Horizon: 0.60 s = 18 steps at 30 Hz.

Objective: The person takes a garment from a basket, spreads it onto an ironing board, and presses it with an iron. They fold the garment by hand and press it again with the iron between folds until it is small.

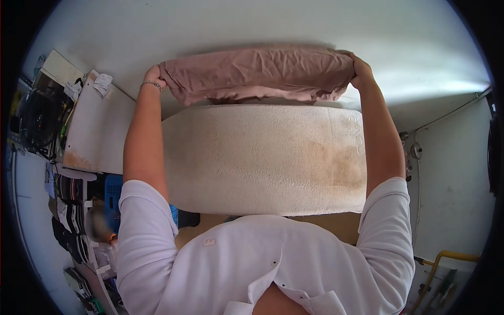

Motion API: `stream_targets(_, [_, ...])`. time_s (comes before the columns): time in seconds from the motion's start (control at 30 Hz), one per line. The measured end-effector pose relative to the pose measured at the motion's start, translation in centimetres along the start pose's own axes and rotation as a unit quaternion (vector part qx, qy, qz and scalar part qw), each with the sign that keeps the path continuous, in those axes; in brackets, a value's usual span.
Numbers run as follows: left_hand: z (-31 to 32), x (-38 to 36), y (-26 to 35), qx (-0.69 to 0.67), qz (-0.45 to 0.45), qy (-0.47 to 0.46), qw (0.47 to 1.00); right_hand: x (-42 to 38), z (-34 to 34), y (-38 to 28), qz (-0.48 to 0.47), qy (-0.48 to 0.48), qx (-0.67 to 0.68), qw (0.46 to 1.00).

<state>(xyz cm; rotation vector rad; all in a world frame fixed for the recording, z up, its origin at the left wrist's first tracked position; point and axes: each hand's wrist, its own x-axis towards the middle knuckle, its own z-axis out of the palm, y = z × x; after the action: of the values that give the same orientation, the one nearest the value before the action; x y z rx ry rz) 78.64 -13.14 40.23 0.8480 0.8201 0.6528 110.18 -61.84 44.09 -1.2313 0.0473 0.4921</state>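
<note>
A pinkish-brown cloth (262, 74) is stretched between my two hands above the far edge of a padded, cream-coloured board (252, 157) with brown stains on its right side. My left hand (154, 77), with a bracelet at the wrist, grips the cloth's left end. At the right end, my right hand (360, 71) is closed on the cloth. The cloth hangs wrinkled, its lower edge sagging near the wall. Fingertips of both hands are partly hidden by the fabric.
A pale wall (262, 21) rises behind the board. On the left stand a light side panel (97, 131), dark equipment (42, 115), stacked clothes (71, 210) and a blue basket (112, 197). A yellow pipe (457, 255) is at the lower right.
</note>
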Motion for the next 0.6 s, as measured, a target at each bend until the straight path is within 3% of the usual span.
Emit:
stream_targets(0.2, [-0.4, 1.5, -1.1, 0.141, -0.052, 0.022, 0.988, 4.0, -1.5, 2.7, 0.027, 0.032, -0.012, 0.999])
stream_targets(0.4, [-2.8, 1.4, -1.6, 0.222, -0.083, -0.051, 0.97, 0.9, -1.7, 3.1, 0.052, 0.026, -0.015, 0.998])
stream_targets(0.47, [-3.4, -2.3, -1.9, 0.233, -0.089, -0.074, 0.966, -1.7, -2.9, 3.7, 0.063, 0.02, -0.045, 0.997])
stream_targets(0.6, [-11.1, -5.7, -5.5, 0.294, -0.197, -0.067, 0.933, -6.7, -9.0, 9.1, 0.149, 0.028, -0.144, 0.978])
